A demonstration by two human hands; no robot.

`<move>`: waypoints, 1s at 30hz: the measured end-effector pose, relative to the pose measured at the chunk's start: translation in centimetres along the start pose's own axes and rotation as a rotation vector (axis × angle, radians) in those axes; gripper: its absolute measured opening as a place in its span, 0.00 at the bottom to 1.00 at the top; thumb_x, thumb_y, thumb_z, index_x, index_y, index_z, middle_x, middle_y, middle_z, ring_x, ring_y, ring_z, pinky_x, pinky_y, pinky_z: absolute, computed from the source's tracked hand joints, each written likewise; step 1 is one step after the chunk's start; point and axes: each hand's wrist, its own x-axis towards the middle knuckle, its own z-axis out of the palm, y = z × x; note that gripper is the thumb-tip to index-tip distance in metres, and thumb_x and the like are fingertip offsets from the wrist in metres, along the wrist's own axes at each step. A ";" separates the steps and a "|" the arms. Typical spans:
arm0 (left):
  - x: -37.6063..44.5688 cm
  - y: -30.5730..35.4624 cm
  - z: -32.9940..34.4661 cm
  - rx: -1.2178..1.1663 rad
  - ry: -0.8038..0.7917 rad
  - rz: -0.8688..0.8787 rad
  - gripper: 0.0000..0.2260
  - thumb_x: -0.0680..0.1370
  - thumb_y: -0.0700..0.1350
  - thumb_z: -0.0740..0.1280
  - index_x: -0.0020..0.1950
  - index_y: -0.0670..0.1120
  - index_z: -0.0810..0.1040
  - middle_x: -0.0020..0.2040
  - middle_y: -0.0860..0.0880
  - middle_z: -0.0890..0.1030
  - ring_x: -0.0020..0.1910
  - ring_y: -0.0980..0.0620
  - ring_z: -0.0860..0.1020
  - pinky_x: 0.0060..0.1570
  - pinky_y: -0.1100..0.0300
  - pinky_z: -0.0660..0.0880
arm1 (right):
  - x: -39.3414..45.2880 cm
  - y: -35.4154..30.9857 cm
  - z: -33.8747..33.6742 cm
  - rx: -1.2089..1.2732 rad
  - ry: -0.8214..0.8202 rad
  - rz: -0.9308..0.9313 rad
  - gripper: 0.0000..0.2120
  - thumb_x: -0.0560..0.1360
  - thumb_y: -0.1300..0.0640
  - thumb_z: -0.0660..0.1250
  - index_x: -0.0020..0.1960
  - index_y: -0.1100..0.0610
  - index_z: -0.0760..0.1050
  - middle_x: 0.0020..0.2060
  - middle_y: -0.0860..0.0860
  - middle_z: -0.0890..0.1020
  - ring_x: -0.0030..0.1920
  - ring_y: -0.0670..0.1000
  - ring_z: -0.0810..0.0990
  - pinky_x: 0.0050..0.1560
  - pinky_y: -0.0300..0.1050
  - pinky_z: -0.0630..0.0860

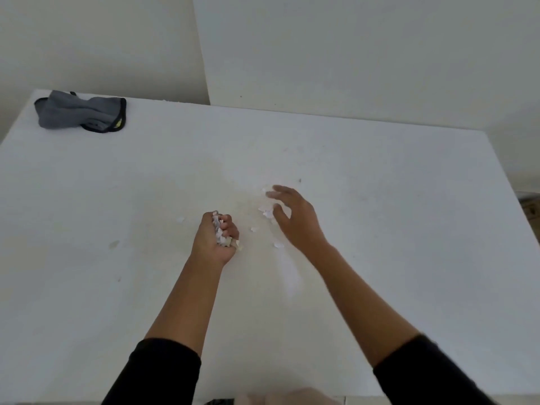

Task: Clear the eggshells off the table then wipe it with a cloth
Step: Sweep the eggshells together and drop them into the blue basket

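My left hand (217, 238) rests near the middle of the white table (380, 229) and grips a clump of white eggshell pieces (221, 232) in its curled fingers. Loose eggshell bits (267, 212) lie scattered just to its right. My right hand (292, 214) hovers over those bits with fingers spread and relaxed; it is blurred, and whether its fingertips touch the shells is unclear. A crumpled grey cloth (80, 114) with a black edge lies at the far left corner of the table.
White walls stand behind the table. A faint yellowish smear (245, 200) marks the table around the shells. The table's right edge (514, 217) drops off close to my right hand's side.
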 end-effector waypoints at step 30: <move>-1.9 -0.2 -1.9 -0.150 -0.132 0.048 0.20 0.55 0.26 0.75 0.43 0.38 0.76 0.38 0.40 0.80 0.34 0.44 0.83 0.32 0.57 0.81 | -6.2 -5.2 6.7 0.143 0.024 -0.149 0.09 0.76 0.64 0.64 0.51 0.62 0.82 0.54 0.51 0.77 0.60 0.45 0.75 0.56 0.32 0.72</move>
